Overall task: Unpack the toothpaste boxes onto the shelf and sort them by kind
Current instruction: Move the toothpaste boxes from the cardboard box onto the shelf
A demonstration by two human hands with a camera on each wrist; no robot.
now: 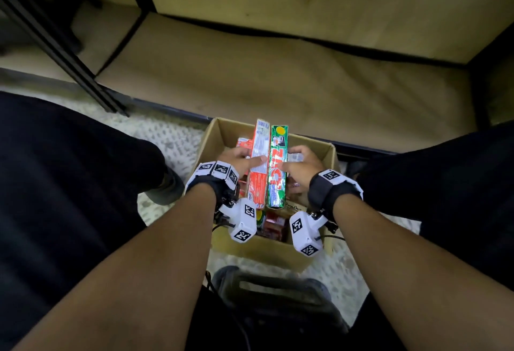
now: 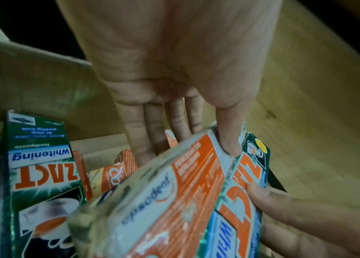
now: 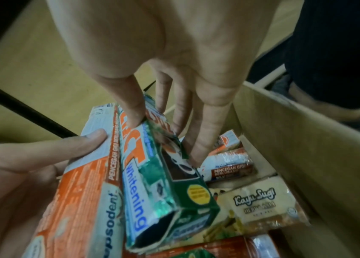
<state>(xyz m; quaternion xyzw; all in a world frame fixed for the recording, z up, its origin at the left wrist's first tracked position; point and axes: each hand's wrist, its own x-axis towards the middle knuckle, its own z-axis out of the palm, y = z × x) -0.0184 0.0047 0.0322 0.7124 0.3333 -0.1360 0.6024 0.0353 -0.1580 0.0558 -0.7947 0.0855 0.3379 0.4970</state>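
Observation:
Both hands hover over an open cardboard carton [image 1: 258, 250] on the floor. My left hand [image 1: 239, 161] grips a long orange Pepsodent box [image 1: 258, 167], thumb on top and fingers beneath; the same box [image 2: 174, 200] fills the left wrist view. My right hand [image 1: 301, 168] grips a green Zact Whitening box [image 1: 278, 167] in the same way, and this box [image 3: 152, 174] has a torn near end. The two boxes lie side by side and touch. More toothpaste boxes stay in the carton, among them an upright green Zact box [image 2: 42, 174] and small Pepsodent boxes [image 3: 227, 165].
A low wooden shelf [image 1: 278, 72] with a black frame lies just beyond the carton, its board bare. A cream Kayu Sugi pack [image 3: 258, 204] lies in the carton's right side. My legs in dark trousers flank the carton. A dark bag [image 1: 278, 295] sits in front of it.

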